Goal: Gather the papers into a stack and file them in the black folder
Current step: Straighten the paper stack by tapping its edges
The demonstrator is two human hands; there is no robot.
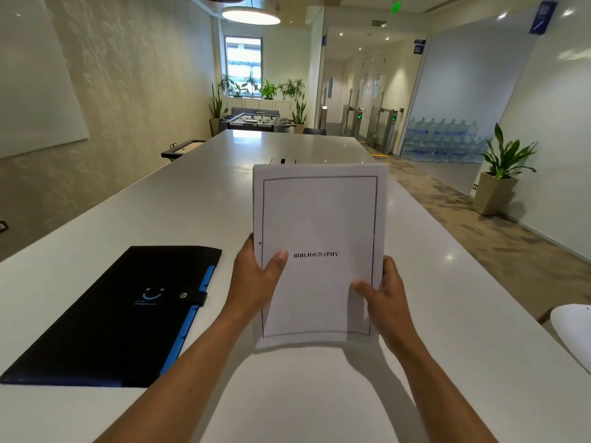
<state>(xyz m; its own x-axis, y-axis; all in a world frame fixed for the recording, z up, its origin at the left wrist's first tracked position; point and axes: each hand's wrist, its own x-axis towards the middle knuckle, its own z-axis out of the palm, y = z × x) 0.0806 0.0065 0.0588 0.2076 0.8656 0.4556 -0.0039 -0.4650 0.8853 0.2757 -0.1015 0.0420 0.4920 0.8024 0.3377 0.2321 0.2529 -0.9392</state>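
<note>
A stack of white papers [319, 219] is held upright above the white table [160, 212], its top sheet printed "BIBLIOGRAPHY" inside a thin black border. My left hand [256, 276] grips the stack's left edge with the thumb on the front. On the lower right edge my right hand [383, 292] pinches it the same way. The black folder [112, 318] lies flat on the table to the left of the hands. It is closed with a snap strap, and blue tabs show along its right side.
A small dark object [283, 160] on the table peeks out behind the papers' top edge. A white rounded object [574, 334] sits at the table's right edge. A potted plant [499, 174] and stacked water bottles [444, 139] stand beyond the table on the right.
</note>
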